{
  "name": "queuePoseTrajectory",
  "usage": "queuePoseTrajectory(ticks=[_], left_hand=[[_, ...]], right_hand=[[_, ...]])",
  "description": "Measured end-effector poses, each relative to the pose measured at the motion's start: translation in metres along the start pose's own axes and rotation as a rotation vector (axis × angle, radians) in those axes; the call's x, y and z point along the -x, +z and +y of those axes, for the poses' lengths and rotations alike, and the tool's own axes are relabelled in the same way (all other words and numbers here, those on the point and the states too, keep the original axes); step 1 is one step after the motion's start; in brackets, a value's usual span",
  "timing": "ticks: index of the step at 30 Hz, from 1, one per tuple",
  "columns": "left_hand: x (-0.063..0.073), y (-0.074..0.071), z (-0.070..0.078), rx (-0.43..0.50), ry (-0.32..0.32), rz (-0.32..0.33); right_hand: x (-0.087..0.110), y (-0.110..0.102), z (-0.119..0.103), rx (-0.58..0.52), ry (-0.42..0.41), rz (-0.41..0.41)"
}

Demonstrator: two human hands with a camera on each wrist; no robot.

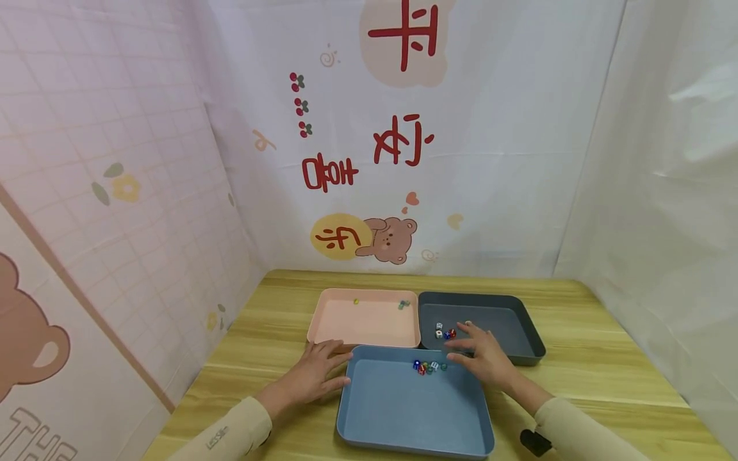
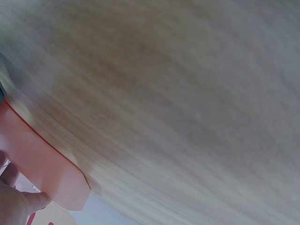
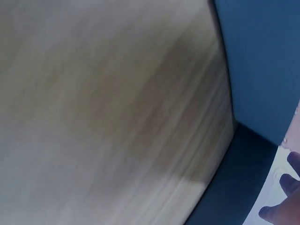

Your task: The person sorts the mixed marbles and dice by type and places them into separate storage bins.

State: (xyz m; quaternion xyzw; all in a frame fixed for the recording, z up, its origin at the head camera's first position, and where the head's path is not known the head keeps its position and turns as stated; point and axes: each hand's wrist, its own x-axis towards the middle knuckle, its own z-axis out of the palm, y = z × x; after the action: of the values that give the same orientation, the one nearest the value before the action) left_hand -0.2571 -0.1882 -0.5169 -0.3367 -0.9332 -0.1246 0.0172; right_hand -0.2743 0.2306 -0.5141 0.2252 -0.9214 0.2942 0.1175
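My left hand (image 1: 308, 376) is beside the left edge of the blue tray (image 1: 415, 410), fingers relaxed and fingertips right at its rim. My right hand (image 1: 481, 355) hovers over the tray's far right corner, fingers spread toward the dark grey tray (image 1: 490, 310), with nothing seen in its grasp. A small cluster of colored dice (image 1: 425, 367), blue, red, white and green, lies by the blue tray's far wall. Near the right fingertips, several white, blue and red dice (image 1: 444, 331) sit in the dark tray. Both wrist views catch only fingers at a lower corner.
The pink tray (image 1: 363, 320) stands behind the blue one, left of the dark tray, with a yellow die (image 1: 355, 301) and a few green dice (image 1: 403, 304) inside. All three trays stand on a wood-grain table (image 1: 594, 358). Printed cloth (image 1: 490, 160) hangs around the table.
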Motion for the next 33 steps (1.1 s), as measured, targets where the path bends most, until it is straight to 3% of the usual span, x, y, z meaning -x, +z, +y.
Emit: queuePoseTrajectory(ticks=[16, 33], left_hand=[[0.0, 0.0, 0.001, 0.001, -0.011, -0.012], [0.0, 0.001, 0.001, 0.011, -0.012, -0.001]], right_hand=[[0.002, 0.016, -0.009, 0.117, 0.042, -0.09], [-0.002, 0.029, -0.012, 0.238, -0.008, -0.1]])
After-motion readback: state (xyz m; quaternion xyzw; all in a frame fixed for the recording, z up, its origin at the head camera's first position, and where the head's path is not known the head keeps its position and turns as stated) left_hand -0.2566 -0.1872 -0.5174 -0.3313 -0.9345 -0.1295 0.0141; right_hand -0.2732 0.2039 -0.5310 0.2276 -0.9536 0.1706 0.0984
